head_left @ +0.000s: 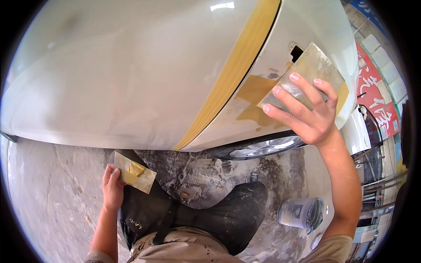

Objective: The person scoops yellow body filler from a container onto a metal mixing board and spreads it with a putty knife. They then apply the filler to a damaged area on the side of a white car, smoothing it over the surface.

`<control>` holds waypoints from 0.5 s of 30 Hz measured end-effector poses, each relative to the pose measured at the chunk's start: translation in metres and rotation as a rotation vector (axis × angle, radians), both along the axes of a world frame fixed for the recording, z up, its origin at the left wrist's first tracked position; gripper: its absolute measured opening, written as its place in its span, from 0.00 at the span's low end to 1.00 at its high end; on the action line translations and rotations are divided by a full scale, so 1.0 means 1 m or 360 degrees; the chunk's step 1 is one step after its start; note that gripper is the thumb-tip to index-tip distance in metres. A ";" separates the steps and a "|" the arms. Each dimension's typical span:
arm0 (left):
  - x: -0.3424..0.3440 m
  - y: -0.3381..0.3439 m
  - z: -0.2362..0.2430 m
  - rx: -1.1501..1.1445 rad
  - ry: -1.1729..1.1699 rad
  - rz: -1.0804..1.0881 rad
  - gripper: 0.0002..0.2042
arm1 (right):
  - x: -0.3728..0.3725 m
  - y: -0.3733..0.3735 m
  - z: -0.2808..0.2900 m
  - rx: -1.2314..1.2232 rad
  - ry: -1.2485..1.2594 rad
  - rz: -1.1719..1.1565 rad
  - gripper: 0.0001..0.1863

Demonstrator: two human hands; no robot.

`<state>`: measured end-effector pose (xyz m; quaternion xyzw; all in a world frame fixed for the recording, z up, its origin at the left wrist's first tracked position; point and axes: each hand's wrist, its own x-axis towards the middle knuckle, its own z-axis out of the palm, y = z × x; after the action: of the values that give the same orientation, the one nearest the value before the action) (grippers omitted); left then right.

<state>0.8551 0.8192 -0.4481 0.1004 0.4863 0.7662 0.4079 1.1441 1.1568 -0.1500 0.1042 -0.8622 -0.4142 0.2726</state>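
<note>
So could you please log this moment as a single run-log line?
right hand: presses spreader to car panel | left hand: holds board with filler | tape along seam | bucket on floor

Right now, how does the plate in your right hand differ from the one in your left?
The right-hand plate is pressed flat against the white car panel; the left-hand plate is held low, clear of the car. The right-hand plate looks larger and greyish; the left-hand plate carries a blob of tan filler. Both are flat, rectangular and filler-smeared.
</note>
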 end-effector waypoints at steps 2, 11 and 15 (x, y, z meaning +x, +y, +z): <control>-0.001 -0.001 -0.001 0.0020 0.0009 0.0006 0.04 | 0.005 -0.010 0.003 0.0002 -0.0067 -0.0125 0.13; -0.004 -0.004 -0.004 0.0118 -0.0042 -0.0011 0.03 | -0.021 -0.030 0.031 -0.0005 -0.0051 0.0067 0.13; -0.002 -0.004 -0.004 0.0132 -0.0040 -0.0034 0.03 | -0.034 -0.021 0.037 0.0019 -0.0095 0.0168 0.09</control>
<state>0.8526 0.8154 -0.4523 0.1126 0.4478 0.7825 0.4176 1.1106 1.1361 -0.1133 0.1633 -0.8608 -0.4010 0.2676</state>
